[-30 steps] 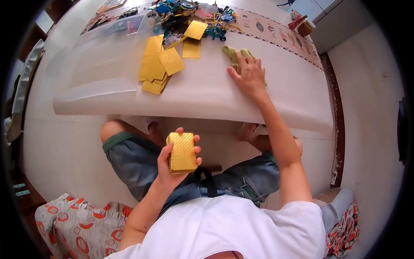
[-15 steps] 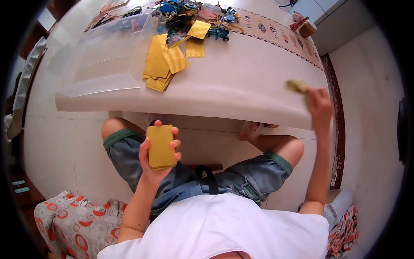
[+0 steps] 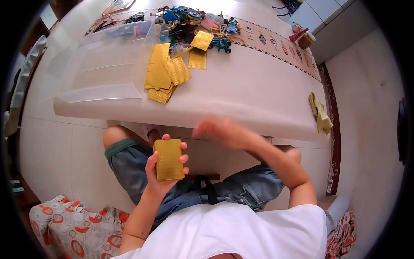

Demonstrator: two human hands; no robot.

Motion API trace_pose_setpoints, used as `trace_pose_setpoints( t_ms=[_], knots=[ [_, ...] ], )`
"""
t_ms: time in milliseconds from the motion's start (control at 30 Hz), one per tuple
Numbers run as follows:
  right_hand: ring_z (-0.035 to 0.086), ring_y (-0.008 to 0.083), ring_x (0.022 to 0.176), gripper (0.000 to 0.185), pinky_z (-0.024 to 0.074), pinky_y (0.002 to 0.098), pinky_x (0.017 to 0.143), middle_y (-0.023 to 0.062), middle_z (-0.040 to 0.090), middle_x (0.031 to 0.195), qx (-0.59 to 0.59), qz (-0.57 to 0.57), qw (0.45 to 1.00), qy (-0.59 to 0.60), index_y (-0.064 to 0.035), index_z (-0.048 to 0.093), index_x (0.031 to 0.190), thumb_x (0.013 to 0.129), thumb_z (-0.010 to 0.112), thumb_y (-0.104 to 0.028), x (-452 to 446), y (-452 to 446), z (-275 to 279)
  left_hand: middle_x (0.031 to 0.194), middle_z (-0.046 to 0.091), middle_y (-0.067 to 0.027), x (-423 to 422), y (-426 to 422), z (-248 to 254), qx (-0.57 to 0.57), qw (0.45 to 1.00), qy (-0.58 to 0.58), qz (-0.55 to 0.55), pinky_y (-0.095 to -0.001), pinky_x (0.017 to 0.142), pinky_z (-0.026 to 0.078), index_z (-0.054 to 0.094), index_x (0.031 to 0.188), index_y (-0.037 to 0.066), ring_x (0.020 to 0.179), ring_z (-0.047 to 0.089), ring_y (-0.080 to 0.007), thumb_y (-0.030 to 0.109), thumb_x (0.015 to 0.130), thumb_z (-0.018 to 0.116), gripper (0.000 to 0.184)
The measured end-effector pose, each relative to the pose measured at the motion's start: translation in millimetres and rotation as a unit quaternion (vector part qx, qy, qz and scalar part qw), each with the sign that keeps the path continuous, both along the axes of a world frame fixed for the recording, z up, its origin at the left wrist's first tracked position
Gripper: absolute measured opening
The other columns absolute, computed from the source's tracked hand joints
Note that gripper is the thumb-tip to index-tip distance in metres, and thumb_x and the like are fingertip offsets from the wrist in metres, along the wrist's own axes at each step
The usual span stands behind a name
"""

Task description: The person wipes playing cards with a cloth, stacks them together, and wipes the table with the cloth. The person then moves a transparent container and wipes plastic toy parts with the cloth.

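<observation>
My left hand (image 3: 161, 170) is wrapped round a stack of gold playing cards (image 3: 170, 160), held upright above my lap. To its upper right, my right hand (image 3: 222, 131) is smeared by motion near the table's front edge, and its fingers are not clear. More gold cards (image 3: 158, 71) lie in an overlapping pile on the table, with a few scattered towards the toys. A yellow-green cloth (image 3: 320, 113) hangs crumpled over the table's right edge, apart from both hands.
A clear plastic bin (image 3: 103, 64) stands at the left of the white table (image 3: 254, 86). Several small toys (image 3: 189, 23) are heaped at the back. A patterned runner (image 3: 280, 47) crosses the far side, with a brown jar (image 3: 306, 40) at its right end.
My right hand has let go of the cloth at the table's right edge and swung left towards the middle. My left hand still holds the cards, slightly lower in view.
</observation>
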State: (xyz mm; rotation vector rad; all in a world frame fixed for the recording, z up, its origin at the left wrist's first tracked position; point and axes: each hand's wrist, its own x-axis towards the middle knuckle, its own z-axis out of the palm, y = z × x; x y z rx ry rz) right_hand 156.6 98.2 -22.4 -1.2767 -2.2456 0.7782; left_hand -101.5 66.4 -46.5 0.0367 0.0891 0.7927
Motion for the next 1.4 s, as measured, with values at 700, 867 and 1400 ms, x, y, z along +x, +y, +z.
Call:
trace_pose_setpoints(
  t_ms=[700, 867, 1400],
  knots=[
    [0.057, 0.022, 0.105, 0.035, 0.0413, 0.0399, 0.098, 0.0084, 0.06, 0.104, 0.274, -0.081, 0.944, -0.166, -0.0094, 0.058, 0.09, 0.069, 0.075, -0.031, 16, -52, -1, 0.132, 0.046, -0.015, 34, -4, -25, -0.068, 0.997, 0.027, -0.026, -0.0508, 0.096, 0.044, 0.041, 0.133, 0.023, 0.121, 0.048, -0.0314, 0.035, 0.092, 0.056, 0.045],
    [0.06, 0.0243, 0.09, 0.029, 0.0478, 0.04, 0.085, 0.0059, 0.064, 0.095, 0.163, 0.115, 0.979, -0.036, -0.0081, 0.063, 0.09, 0.077, 0.07, -0.034, -43, -18, 57, 0.138, 0.042, -0.0152, 36, -6, -14, -0.047, 0.997, 0.063, 0.004, -0.0414, 0.1, 0.043, 0.035, 0.138, 0.027, 0.119, 0.051, -0.0262, 0.028, 0.095, 0.052, 0.046],
    [0.06, 0.0219, 0.102, 0.029, 0.0406, 0.0423, 0.095, 0.0058, 0.066, 0.104, 0.314, 0.07, 0.941, -0.104, -0.01, 0.065, 0.105, 0.077, 0.067, -0.016, -38, 60, 39, 0.137, 0.042, -0.0108, 22, 14, -13, -0.081, 0.994, -0.043, 0.065, -0.052, 0.103, 0.038, 0.037, 0.138, 0.031, 0.125, 0.044, -0.0284, 0.052, 0.092, 0.05, 0.052]
  ],
)
